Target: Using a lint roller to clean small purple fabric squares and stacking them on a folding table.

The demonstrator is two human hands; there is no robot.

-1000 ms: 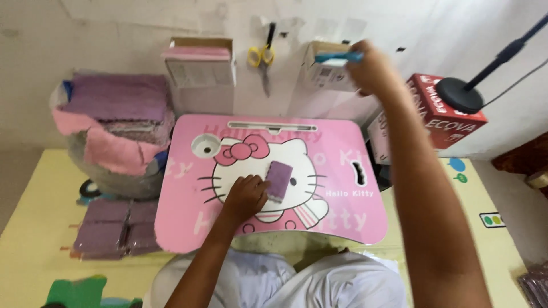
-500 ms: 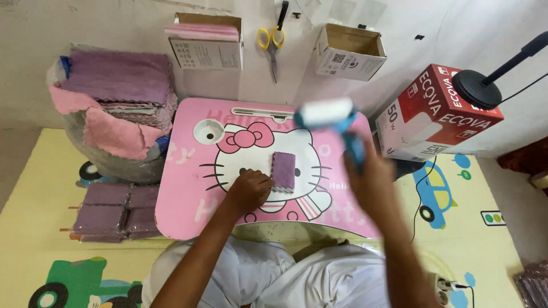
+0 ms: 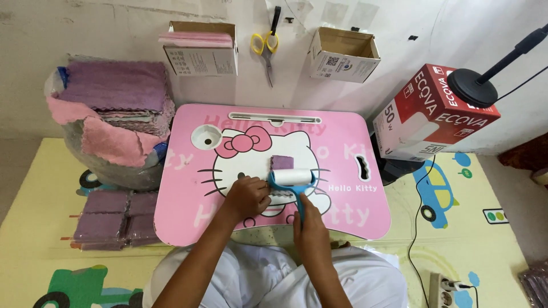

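Observation:
A small purple cloth [image 3: 281, 162] lies on the pink lap table [image 3: 348, 199] with a cartoon cat printed on it. My left hand [image 3: 246, 197] presses down on the cloth's near left part. My right hand [image 3: 307, 219] grips the blue handle of a lint roller [image 3: 292, 178]. The roller's white drum rests across the cloth, covering its middle and near part. Only the far end of the cloth shows beyond the drum.
A bag heaped with purple and pink cloths [image 3: 111, 108] stands left of the table, with packed purple cloths [image 3: 108, 211] on the mat below it. Two cardboard boxes [image 3: 200, 48] [image 3: 341, 54] and scissors [image 3: 267, 43] hang on the wall. A red-and-white box [image 3: 434, 111] sits right.
My right hand came down from the wall box with the lint roller and set its drum on the cloth. My left hand stayed on the cloth.

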